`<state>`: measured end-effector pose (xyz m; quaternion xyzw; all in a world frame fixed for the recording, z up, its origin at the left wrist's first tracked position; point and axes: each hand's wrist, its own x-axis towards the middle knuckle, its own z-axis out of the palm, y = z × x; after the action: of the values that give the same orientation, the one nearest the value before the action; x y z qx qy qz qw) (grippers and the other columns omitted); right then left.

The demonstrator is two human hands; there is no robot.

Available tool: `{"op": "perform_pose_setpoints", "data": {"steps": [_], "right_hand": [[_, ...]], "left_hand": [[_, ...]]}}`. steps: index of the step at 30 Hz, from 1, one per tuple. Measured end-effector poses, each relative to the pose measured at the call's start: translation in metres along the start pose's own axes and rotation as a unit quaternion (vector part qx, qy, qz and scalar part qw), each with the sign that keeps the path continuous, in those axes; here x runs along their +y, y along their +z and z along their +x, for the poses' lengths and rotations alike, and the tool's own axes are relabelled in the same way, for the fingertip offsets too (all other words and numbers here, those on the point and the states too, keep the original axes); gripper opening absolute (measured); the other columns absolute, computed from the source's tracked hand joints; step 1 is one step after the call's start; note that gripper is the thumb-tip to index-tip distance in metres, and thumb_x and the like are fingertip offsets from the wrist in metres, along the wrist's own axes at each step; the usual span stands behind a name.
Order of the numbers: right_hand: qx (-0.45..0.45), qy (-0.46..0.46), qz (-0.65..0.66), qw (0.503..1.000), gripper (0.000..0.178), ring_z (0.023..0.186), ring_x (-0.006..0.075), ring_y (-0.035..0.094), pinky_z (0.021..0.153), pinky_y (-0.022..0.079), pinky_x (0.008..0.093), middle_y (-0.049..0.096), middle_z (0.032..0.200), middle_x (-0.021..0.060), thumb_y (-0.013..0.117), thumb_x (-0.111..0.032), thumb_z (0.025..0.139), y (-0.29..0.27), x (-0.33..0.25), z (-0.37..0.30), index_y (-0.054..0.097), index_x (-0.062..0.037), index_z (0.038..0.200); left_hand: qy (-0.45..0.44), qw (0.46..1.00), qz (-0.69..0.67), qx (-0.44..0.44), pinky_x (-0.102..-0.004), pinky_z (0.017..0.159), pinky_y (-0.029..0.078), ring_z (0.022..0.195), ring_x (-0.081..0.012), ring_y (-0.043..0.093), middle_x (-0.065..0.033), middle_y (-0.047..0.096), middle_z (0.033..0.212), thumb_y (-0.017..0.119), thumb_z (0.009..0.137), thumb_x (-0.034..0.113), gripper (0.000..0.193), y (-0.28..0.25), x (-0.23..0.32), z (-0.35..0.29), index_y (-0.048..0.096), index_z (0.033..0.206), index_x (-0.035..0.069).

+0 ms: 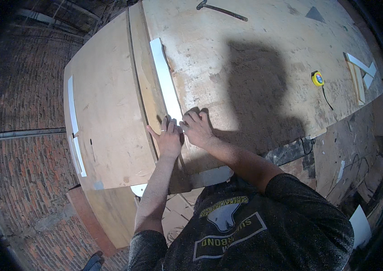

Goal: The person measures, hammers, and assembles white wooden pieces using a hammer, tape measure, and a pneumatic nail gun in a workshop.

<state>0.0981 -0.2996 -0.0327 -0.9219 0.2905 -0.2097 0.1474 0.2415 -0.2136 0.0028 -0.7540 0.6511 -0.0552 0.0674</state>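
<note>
A long white strip (165, 77) lies lengthwise on the plywood board in front of me, beside a dark groove. Both hands meet at its near end. My left hand (169, 141) is palm down, wearing a ring, with the little finger spread to the left and the other fingers bent onto the strip. Close on its right, my right hand (198, 130) has curled fingers, with thumb and fingertips against the strip's near right edge. The fingers hide the strip's near end and their exact hold on it.
A hammer (222, 11) lies at the far edge of the plywood surface (200, 58). A yellow tape measure (318, 78) sits to the right, near stacked strip offcuts (359, 74). Two thin white strips (72, 106) lie along the left edge. A brick-patterned floor (19, 180) borders the left.
</note>
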Motion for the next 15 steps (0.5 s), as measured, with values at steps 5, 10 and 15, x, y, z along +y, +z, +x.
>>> {"op": "perform_pose_setpoints", "data": {"steps": [5, 10, 15], "right_hand": [[-0.007, -0.001, -0.014, 1.000, 0.025, 0.122, 0.0237, 0.050, 0.098, 0.033, 0.0495, 0.063, 0.115, 0.0053, 0.063, -0.019, 0.090, 0.000, 0.010, 0.017, 0.077, -0.0117, 0.109], [-0.024, 0.009, -0.023, 0.999, 0.026, 0.121, 0.0239, 0.050, 0.096, 0.033, 0.0488, 0.063, 0.114, 0.0061, 0.060, -0.020, 0.092, 0.001, 0.011, 0.029, 0.077, -0.0127, 0.110], [-0.028, 0.015, -0.012, 0.999, 0.027, 0.122, 0.0245, 0.049, 0.096, 0.032, 0.0479, 0.062, 0.116, 0.0067, 0.062, -0.018, 0.090, 0.003, 0.023, 0.050, 0.076, -0.0114, 0.113]], "left_hand": [[-0.011, 1.000, -0.008, -0.028, -0.0845, 0.115, -0.001, 0.147, -0.0221, 0.043, 0.0036, 0.060, 0.141, 0.062, 0.094, 0.022, 0.034, -0.004, 0.000, 0.021, 0.072, 0.125, 0.014], [-0.009, 1.000, 0.005, -0.003, -0.0842, 0.115, 0.001, 0.145, -0.0224, 0.045, 0.0038, 0.060, 0.143, 0.061, 0.095, 0.023, 0.032, 0.002, -0.008, 0.028, 0.072, 0.124, 0.015], [-0.009, 0.999, 0.018, 0.028, -0.0836, 0.116, 0.001, 0.142, -0.0224, 0.047, 0.0039, 0.061, 0.142, 0.061, 0.095, 0.024, 0.033, 0.003, -0.015, 0.051, 0.071, 0.126, 0.016]]}}
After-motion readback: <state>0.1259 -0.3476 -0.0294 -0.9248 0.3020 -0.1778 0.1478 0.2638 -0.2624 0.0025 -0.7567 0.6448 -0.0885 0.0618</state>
